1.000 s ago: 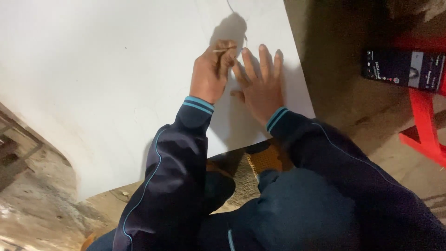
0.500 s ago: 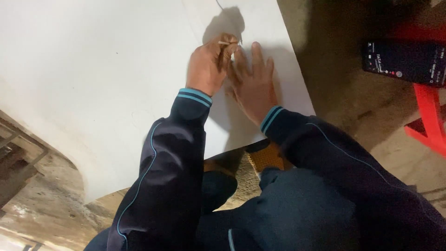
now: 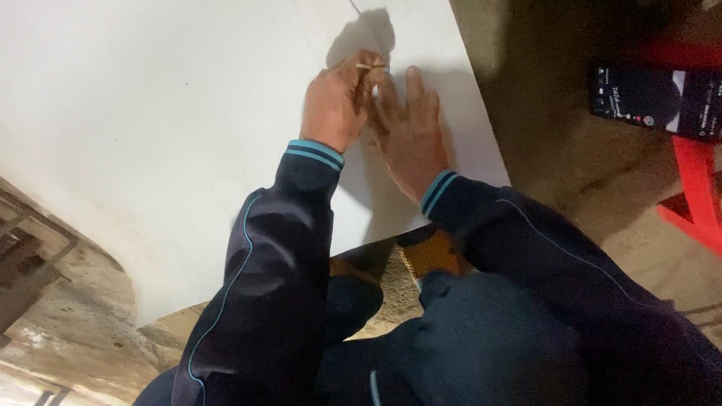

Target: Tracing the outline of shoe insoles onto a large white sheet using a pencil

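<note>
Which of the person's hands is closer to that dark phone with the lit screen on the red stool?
The right hand. It lies flat on the white board, on the side toward the dark phone. The left hand, pinching a small thin tool, sits farther away.

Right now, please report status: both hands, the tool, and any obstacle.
Left hand closed on a thin pencil-like tool, tip at the white board. Right hand flat on the board, fingers spread. Nothing in the way.
</note>
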